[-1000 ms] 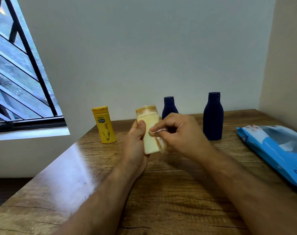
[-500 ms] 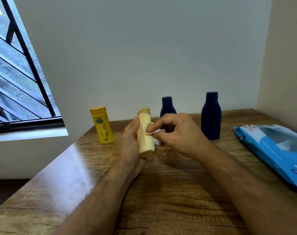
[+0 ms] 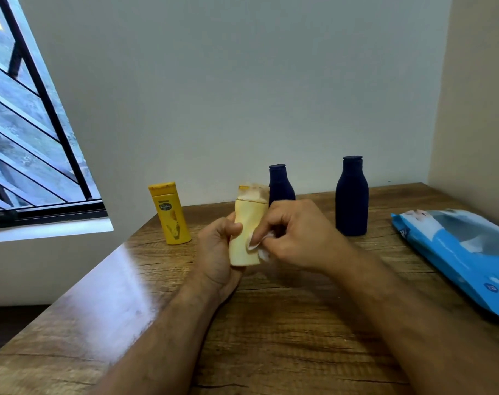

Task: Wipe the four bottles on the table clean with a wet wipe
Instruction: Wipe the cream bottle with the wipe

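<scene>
My left hand (image 3: 217, 252) grips a pale cream bottle (image 3: 247, 232) upright above the wooden table (image 3: 285, 323), thumb on its left side. My right hand (image 3: 296, 238) pinches a small white wet wipe (image 3: 258, 243) and presses it against the bottle's right side. A yellow bottle (image 3: 170, 213) stands at the back left. Behind my hands stands a small dark blue bottle (image 3: 280, 183), partly hidden. A taller dark blue bottle (image 3: 352, 196) stands to the right.
A blue pack of wet wipes (image 3: 459, 258) lies at the table's right edge. The table sits in a corner, with walls behind and on the right. A barred window (image 3: 28, 138) is on the left.
The cream bottle has turned in my left hand, from edge-on to its broad face. The wipe in my right hand has slid lower along the bottle's side.
</scene>
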Demonstrator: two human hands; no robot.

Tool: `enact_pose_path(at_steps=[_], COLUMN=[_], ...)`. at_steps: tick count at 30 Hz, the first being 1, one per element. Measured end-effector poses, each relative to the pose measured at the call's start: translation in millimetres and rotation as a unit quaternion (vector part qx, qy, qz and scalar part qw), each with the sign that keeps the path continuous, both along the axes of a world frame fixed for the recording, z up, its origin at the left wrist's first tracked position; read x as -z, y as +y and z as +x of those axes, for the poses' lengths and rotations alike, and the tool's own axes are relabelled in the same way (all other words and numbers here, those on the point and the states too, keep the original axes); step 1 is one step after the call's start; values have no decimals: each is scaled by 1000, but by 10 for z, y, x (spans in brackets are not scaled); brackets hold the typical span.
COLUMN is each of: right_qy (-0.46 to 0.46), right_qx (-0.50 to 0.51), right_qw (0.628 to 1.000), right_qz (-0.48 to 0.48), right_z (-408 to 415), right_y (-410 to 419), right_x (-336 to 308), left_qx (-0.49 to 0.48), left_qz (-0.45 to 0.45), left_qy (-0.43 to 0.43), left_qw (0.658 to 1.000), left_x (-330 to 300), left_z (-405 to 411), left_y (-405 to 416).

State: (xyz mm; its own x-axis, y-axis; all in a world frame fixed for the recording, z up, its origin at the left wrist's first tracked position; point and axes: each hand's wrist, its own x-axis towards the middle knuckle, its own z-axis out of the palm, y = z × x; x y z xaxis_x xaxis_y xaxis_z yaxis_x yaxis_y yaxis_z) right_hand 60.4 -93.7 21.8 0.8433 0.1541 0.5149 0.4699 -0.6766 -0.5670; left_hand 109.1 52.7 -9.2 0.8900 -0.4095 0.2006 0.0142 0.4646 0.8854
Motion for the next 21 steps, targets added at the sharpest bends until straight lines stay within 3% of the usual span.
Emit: enact_pose_path(at_steps=[2,7,11,15,21], right_qy=[-26,-129,-71,-61,-56], right_qx=[12,141,133,121,127], right_qw=[1000,970,983,988,988], right_qz=[-10,149,106,70,68], right_z=[12,85,79,70,83], right_y=[12,-79,-48,15,7], right_x=[25,2,38,75,74], left_qx=[-6,-76,-176,-299,-361], left_qz=[11,96,132,251,321], left_qy=[-15,-90,-78,-108,-145], left_qw=[1000,988,972,914,864], left_x=[-1,-8,24,127,209], left_z=[13,4,112,309,436], left_y=[19,-41,-83,-23,-14])
